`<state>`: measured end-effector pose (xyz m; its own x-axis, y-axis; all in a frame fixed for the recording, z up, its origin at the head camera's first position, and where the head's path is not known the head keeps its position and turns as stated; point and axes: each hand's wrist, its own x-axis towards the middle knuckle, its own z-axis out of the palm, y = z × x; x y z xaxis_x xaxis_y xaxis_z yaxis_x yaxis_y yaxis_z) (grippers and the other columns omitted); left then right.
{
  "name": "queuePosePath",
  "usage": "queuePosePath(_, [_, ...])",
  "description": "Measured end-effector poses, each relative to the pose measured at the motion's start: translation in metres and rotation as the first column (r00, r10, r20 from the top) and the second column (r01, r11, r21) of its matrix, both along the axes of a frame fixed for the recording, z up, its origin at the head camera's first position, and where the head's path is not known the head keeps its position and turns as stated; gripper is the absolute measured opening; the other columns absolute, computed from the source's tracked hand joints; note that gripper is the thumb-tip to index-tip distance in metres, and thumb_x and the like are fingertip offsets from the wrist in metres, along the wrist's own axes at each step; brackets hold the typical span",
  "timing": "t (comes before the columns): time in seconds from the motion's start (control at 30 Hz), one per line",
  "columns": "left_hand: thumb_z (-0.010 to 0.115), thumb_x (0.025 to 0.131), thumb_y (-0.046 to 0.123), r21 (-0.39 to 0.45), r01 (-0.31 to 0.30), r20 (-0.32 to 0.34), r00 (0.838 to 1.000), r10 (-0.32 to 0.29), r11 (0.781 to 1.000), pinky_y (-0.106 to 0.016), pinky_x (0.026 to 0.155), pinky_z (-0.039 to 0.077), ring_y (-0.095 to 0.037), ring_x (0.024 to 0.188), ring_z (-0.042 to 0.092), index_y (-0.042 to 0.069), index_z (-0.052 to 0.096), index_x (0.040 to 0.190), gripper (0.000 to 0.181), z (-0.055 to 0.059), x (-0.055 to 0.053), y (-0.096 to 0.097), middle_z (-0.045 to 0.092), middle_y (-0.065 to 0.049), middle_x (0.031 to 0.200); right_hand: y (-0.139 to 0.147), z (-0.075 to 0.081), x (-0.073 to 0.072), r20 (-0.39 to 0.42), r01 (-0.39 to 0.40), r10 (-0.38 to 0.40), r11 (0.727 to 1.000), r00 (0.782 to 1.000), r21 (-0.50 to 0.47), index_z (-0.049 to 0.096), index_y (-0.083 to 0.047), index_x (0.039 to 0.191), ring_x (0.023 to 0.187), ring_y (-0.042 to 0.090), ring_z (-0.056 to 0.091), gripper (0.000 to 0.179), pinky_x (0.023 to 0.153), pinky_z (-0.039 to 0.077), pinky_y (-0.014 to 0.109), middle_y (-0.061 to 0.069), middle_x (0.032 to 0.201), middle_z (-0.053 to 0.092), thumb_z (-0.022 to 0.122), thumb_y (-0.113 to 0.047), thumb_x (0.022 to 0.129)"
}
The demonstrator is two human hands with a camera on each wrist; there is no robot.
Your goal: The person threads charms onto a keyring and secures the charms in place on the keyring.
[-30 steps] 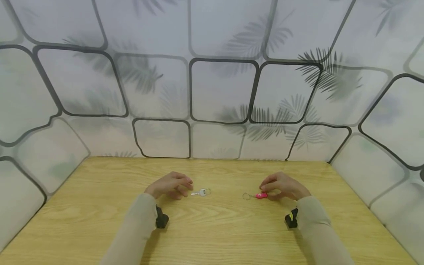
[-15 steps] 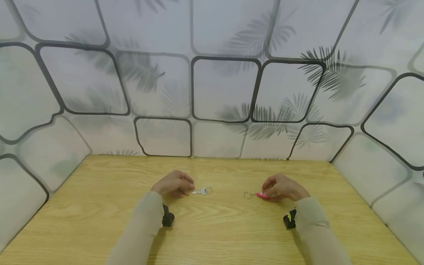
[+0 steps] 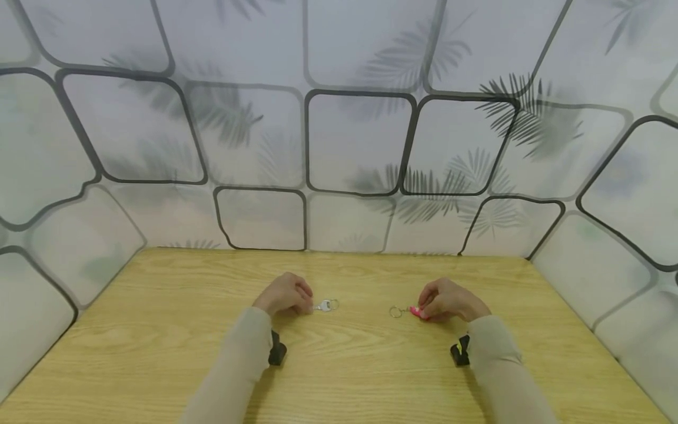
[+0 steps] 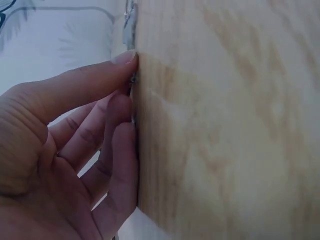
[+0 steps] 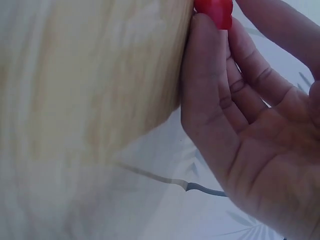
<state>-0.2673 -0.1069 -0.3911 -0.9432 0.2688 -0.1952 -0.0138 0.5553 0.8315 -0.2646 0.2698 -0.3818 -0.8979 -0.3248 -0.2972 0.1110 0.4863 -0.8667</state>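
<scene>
A silver key point(image 3: 325, 305) with a small split ring lies on the wooden table, left of centre. My left hand point(image 3: 286, 293) pinches the key's blade end between thumb and fingers; the tip is hidden. In the left wrist view the key point(image 4: 130, 27) sticks out past the thumb, close to the tabletop. On the right lies a pink keychain charm point(image 3: 416, 312) with a short chain and metal ring point(image 3: 395, 311). My right hand point(image 3: 452, 300) pinches this charm by its right end. It looks red point(image 5: 217, 11) between thumb and fingers in the right wrist view.
The light wooden tabletop point(image 3: 349, 365) spreads around both hands. A patterned pale wall covering point(image 3: 349, 147) stands along its back edge and both sides. Black camera mounts point(image 3: 278, 350) sit at both wrists.
My left hand has moved right onto the key, and its fingers have closed on the blade. The right hand's fingers have closed further around the charm, which has tilted slightly.
</scene>
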Motion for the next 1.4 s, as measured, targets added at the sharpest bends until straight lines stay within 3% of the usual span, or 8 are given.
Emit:
queuePosePath(0.2, [0.081,0.077,-0.005,-0.051,-0.016,-0.019,1.000,0.015,0.999,-0.027,0.063,0.052,-0.016,0.067,0.061,-0.002,0.070,0.092,0.020,0.002,-0.001,0.007,0.068,-0.005,0.078,0.002,0.001,0.000,-0.029,0.004,-0.004,1.000,1.000,0.018,0.064,0.008,0.089,0.070,0.014,0.064,0.017,0.063,0.058,0.026,0.007,0.080,0.063,0.074,0.016,0.078])
queuePosePath(0.5, [0.078,0.078,-0.008,-0.112,0.004,0.006,1.000,-0.004,0.994,-0.027,0.063,0.052,-0.018,0.070,0.058,-0.003,0.071,0.100,0.023,0.004,0.002,0.011,0.066,-0.008,0.091,0.001,-0.001,0.003,-0.034,-0.040,0.041,0.999,0.999,0.031,0.066,0.008,0.090,0.069,0.015,0.067,0.012,0.062,0.057,0.027,0.005,0.078,0.067,0.074,0.011,0.080])
queuePosePath(0.83, [0.083,0.074,-0.004,-0.142,-0.074,-0.032,0.997,0.071,0.987,-0.032,0.071,0.053,-0.022,0.081,0.060,0.001,0.073,0.096,0.025,0.005,0.006,0.013,0.067,-0.008,0.094,0.003,-0.001,0.001,-0.035,-0.040,0.042,0.998,0.999,0.042,0.067,0.006,0.090,0.069,0.014,0.065,0.012,0.061,0.055,0.025,0.004,0.077,0.067,0.075,0.009,0.081])
queuePosePath(1.1, [0.082,0.075,-0.004,-0.213,0.013,-0.063,0.998,-0.027,0.977,-0.047,0.089,0.051,-0.024,0.091,0.059,0.002,0.074,0.093,0.021,0.008,0.008,0.016,0.069,-0.012,0.105,0.004,-0.005,0.000,-0.013,-0.021,0.021,1.000,1.000,0.013,0.067,0.006,0.091,0.070,0.015,0.066,0.013,0.063,0.057,0.027,0.006,0.079,0.067,0.075,0.008,0.081])
queuePosePath(1.27, [0.076,0.076,-0.006,-0.221,0.106,-0.071,0.990,-0.124,0.970,-0.035,0.077,0.050,-0.021,0.082,0.056,0.002,0.075,0.089,0.016,0.009,0.011,0.019,0.070,-0.008,0.100,0.007,-0.004,0.001,0.027,-0.029,0.030,0.999,0.999,-0.035,0.065,0.008,0.097,0.077,0.018,0.068,0.015,0.069,0.060,0.032,0.010,0.087,0.066,0.071,0.007,0.083])
queuePosePath(1.4, [0.069,0.078,-0.006,-0.199,0.141,-0.064,0.986,-0.156,0.970,-0.027,0.066,0.043,-0.018,0.074,0.051,0.002,0.074,0.090,0.016,0.009,0.012,0.020,0.068,-0.005,0.094,0.011,-0.003,-0.001,0.043,-0.064,0.068,0.994,0.997,-0.088,0.063,0.012,0.104,0.079,0.018,0.065,0.021,0.075,0.060,0.037,0.011,0.090,0.063,0.068,0.006,0.084])
